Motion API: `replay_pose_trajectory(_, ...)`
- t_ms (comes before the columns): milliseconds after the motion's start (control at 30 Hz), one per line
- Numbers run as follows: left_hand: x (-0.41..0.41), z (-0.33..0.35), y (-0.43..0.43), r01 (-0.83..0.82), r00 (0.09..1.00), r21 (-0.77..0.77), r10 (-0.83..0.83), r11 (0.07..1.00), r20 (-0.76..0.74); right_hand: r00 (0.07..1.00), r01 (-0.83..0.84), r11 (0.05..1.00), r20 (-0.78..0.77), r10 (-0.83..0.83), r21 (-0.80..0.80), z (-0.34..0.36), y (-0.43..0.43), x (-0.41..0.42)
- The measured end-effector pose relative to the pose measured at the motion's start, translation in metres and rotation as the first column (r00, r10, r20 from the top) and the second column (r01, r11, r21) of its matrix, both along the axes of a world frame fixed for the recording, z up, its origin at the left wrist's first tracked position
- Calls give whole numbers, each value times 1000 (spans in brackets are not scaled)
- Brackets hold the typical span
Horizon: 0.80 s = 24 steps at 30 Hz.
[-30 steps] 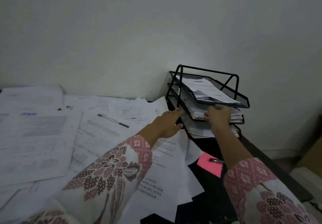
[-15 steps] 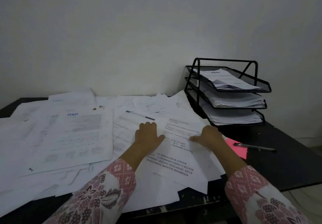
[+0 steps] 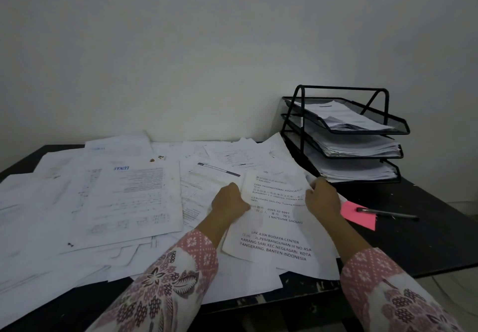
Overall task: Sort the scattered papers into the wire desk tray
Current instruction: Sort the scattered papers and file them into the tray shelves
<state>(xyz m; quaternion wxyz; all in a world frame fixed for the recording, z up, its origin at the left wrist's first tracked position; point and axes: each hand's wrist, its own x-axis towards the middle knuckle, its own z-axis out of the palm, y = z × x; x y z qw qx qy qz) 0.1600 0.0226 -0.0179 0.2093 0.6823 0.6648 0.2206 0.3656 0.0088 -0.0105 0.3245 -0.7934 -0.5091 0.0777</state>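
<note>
Both hands now curled onto address sheet (image 3: 278,218), left hand (image 3: 229,202), right hand (image 3: 323,198), reading "LPK ASIA BUDAYA CENTER"

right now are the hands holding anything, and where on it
Yes: the printed address sheet. The left hand grips its left edge and the right hand grips its upper right edge, above the scattered papers.

Black table (image 3: 426,241), pink sticky note (image 3: 358,215) (pen (image 3: 385,212) lying across it), white wall (image 3: 207,47)
</note>
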Motion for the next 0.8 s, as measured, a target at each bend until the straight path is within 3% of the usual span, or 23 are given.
replay_pose_trajectory(100,-5,-1,4,25,998,7,-25,1000,59,997,-25,996,-67,31,88,4,1,-5)
replay_pose_trajectory(167,-14,2,7,29,989,30,-33,999,145,964,-28,985,-256,71,168,7,5,-8)
replay_pose_trajectory(233,-27,8,11,11,968,32,-18,999,250,830,-31,981,-543,132,192,12,7,-13)
replay_pose_trajectory(300,-41,14,13,-22,942,20,14,1000,335,678,-123,984,-714,177,128,14,10,-20)
replay_pose_trajectory(400,-67,20,19,-70,929,11,62,997,365,634,-236,971,-750,189,46,11,16,-38)
replay_pose_trajectory(500,-96,21,19,-142,920,10,128,990,369,595,-245,965,-771,227,95,12,22,-62)
replay_pose_trajectory(633,-149,13,15,-325,937,120,302,938,176,577,-235,963,-778,249,135,10,28,-88)
replay_pose_trajectory(800,-219,2,4,-615,763,138,630,776,-143,592,-227,966,-771,235,120,0,38,-115)
